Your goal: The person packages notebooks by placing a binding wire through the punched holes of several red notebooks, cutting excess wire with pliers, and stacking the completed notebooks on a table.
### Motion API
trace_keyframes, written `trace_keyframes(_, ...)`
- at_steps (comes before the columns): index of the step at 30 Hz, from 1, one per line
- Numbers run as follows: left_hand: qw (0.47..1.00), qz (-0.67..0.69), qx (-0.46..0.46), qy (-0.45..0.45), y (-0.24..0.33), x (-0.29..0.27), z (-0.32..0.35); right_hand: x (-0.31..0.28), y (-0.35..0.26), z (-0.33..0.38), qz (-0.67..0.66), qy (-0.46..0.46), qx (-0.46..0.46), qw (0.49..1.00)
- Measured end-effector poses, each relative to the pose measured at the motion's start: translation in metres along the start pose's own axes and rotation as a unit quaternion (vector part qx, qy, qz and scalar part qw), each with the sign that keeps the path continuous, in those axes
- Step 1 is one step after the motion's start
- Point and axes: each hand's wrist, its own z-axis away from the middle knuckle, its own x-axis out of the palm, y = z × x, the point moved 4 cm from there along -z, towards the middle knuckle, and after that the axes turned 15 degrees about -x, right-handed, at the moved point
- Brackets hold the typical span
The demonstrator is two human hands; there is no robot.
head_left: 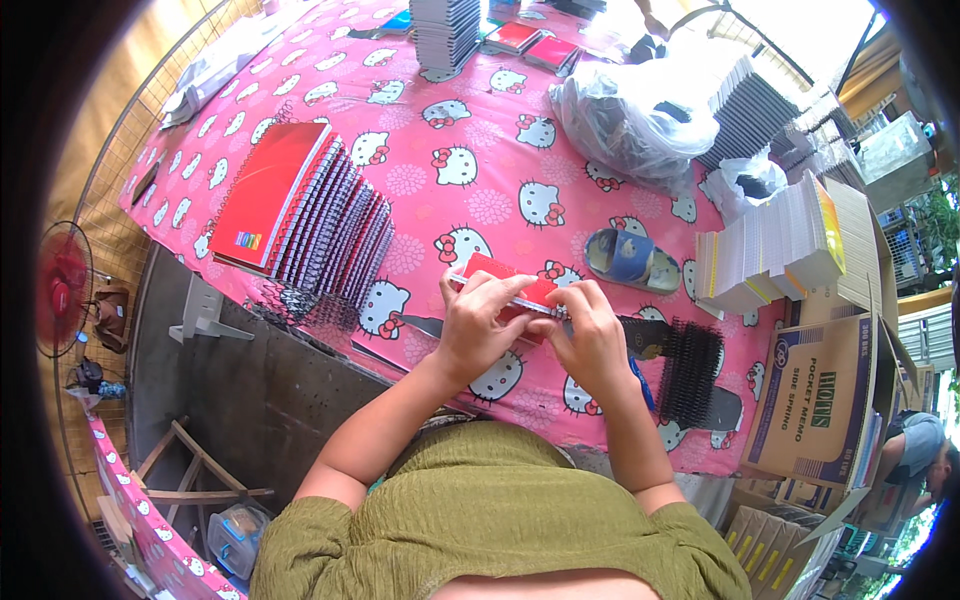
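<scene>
At the left of the pink table [490, 205] a stack [270, 195] of red notebooks has dark coils along its right side; these look bound, so that part seems done. Farther off, near the middle, stands a tall pile [445, 35] whose state is too small to judge. The left hand [475, 320] grips the small red notebook [487, 266], fingers over the cover, at the near edge of the table. The right hand [588, 330] pinches the same notebook at its right end, thumb and fingers drawn together over the edge. This one seems partway through; the fingers hide how far any coil runs along it. Right of the hands lie a blue slipper [632, 260] and, nearer, a bunch of loose coils [692, 372], apparently unused. Far right, pale page blocks [765, 250] show no coils, so plenty seems left, beside an open carton [812, 395]
</scene>
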Motion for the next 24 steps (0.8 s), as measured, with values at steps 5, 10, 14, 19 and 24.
trace_keyframes(5, 1.000, -0.010, 0.021, -0.015, -0.005, 0.004, 0.000, 0.003, -0.002, -0.001, 0.005, 0.029, 0.025, 0.999)
trace_keyframes(10, 0.999, -0.017, 0.048, -0.011, -0.004, 0.001, -0.002, -0.001, 0.016, 0.005, -0.012, 0.003, 0.006, 1.000)
trace_keyframes(14, 0.997, -0.004, 0.080, 0.008, -0.002, -0.006, -0.007, -0.055, 0.108, 0.028, 0.123, -0.017, 0.093, 0.988)
trace_keyframes(19, 0.998, 0.006, 0.064, -0.022, -0.002, -0.004, -0.012, -0.053, 0.168, 0.067, 0.206, -0.123, 0.071, 0.968)
trace_keyframes(24, 0.999, 0.015, 0.048, -0.020, -0.006, -0.006, -0.011, -0.048, 0.154, 0.048, 0.211, -0.105, 0.220, 0.947)
